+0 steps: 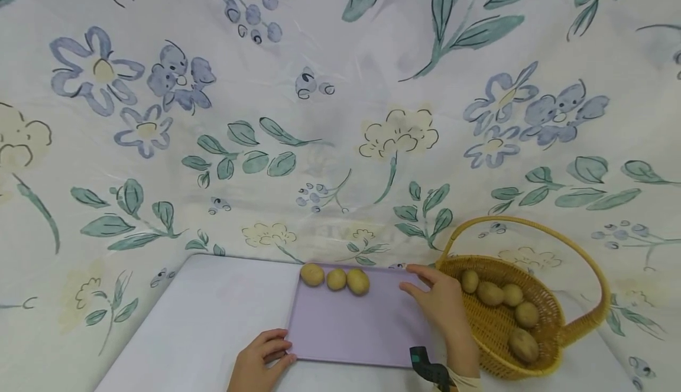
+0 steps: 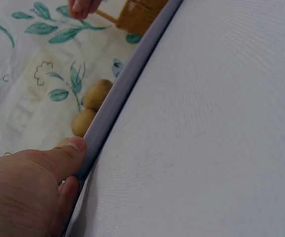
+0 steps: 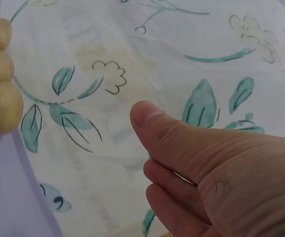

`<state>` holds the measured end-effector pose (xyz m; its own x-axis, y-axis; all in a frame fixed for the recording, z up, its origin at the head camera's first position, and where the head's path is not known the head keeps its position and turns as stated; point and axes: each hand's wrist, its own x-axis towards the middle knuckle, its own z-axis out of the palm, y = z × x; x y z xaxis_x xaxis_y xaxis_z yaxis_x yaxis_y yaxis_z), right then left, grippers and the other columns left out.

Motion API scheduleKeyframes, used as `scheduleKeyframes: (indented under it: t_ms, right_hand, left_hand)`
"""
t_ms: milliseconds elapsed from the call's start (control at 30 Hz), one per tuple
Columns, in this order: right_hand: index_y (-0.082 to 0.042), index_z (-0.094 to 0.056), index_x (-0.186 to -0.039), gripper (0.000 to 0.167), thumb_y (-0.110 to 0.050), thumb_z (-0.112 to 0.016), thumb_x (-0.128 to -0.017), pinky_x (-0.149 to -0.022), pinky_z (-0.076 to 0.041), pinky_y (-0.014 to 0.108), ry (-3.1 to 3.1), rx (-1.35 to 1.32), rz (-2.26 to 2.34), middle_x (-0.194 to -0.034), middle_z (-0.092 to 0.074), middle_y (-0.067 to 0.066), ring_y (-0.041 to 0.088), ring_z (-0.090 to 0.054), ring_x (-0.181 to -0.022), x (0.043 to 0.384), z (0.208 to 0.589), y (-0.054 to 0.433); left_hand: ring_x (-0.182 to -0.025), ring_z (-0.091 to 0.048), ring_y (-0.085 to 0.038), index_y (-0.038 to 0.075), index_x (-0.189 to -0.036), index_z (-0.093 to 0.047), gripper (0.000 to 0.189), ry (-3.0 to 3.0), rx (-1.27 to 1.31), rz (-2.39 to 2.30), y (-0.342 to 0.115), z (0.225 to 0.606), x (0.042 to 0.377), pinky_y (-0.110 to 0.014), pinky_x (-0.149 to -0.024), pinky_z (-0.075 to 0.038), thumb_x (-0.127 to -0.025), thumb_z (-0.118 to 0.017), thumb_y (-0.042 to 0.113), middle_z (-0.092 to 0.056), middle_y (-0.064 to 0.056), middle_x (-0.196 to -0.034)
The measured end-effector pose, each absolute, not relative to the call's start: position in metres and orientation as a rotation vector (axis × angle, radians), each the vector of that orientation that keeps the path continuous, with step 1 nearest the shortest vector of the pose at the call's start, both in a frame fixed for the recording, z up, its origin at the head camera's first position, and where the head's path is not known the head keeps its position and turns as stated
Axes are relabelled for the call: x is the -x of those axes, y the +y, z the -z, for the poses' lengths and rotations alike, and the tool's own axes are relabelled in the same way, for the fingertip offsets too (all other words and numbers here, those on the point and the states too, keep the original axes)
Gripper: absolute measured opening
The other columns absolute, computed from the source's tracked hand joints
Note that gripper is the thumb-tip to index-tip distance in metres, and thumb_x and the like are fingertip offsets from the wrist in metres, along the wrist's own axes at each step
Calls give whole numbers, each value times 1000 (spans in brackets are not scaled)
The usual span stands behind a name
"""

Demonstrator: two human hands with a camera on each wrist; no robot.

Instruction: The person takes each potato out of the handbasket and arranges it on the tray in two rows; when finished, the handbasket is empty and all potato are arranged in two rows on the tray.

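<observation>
The left hand pinches the lilac tray at its eight o'clock corner; three potatoes line ten to twelve. At two, the right hand has thumb and forefinger spread apart; at three, a wicker basket holds five more potatoes.

The tray is plain pale lilac, the potatoes yellowish tan, the woven basket golden brown and the table white. A white cloth carries green leaves, blue-violet flowers and cream blossoms (many outlined in dark strokes).
</observation>
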<state>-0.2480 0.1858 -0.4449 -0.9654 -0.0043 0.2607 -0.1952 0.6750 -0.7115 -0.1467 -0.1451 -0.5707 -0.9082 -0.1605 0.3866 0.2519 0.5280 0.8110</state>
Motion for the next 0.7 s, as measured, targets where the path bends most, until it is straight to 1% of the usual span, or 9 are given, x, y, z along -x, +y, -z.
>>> scheduleKeyframes:
  t_ms: [67,167,267,400,533,700]
  right_hand:
    - [-14,-77,-117,36,-19,-87,-83,-96,-63,51,-2654,-151,-1135,-118,-76,11,34,-71,-114,246,444,190]
    - [-15,-78,-116,36,-22,-87,-82,-90,-63,47,-2662,-133,-1091,-116,-77,10,31,-72,-109,244,442,195]
    - [-16,-78,-117,36,-25,-87,-83,-90,-62,46,-2677,-120,-1073,-116,-77,10,29,-71,-108,242,441,202]
    - [-15,-77,-118,37,-24,-86,-83,-96,-61,53,-2676,-116,-1056,-119,-75,13,32,-71,-110,240,441,211]
    - [-14,-76,-119,37,-23,-86,-84,-98,-60,55,-2685,-97,-1028,-121,-75,15,34,-70,-112,237,441,222]
    - [-17,-74,-125,40,-29,-82,-88,-102,-56,59,-2761,-51,-1005,-125,-73,13,38,-66,-119,234,440,238]
  left_hand:
    - [-86,-65,12,6,-83,-77,24,-2344,79,1355,-145,571,146,-15,-73,-65,-66,-90,-5,-73,-4,-106]
    - [-85,-64,13,6,-82,-77,23,-2338,79,1364,-145,570,146,-15,-73,-65,-66,-90,-5,-73,-4,-106]
    - [-85,-64,13,6,-83,-77,23,-2345,64,1369,-145,568,146,-15,-73,-65,-66,-90,-4,-73,-4,-106]
    - [-86,-65,13,7,-83,-78,23,-2352,45,1385,-145,568,146,-15,-73,-65,-67,-90,-4,-73,-3,-107]
    - [-87,-65,11,8,-83,-77,24,-2356,44,1383,-145,569,146,-15,-73,-65,-67,-90,-4,-73,-3,-107]
    - [-87,-66,10,9,-82,-77,25,-2347,40,1381,-144,571,147,-15,-73,-65,-66,-91,-4,-73,-2,-106]
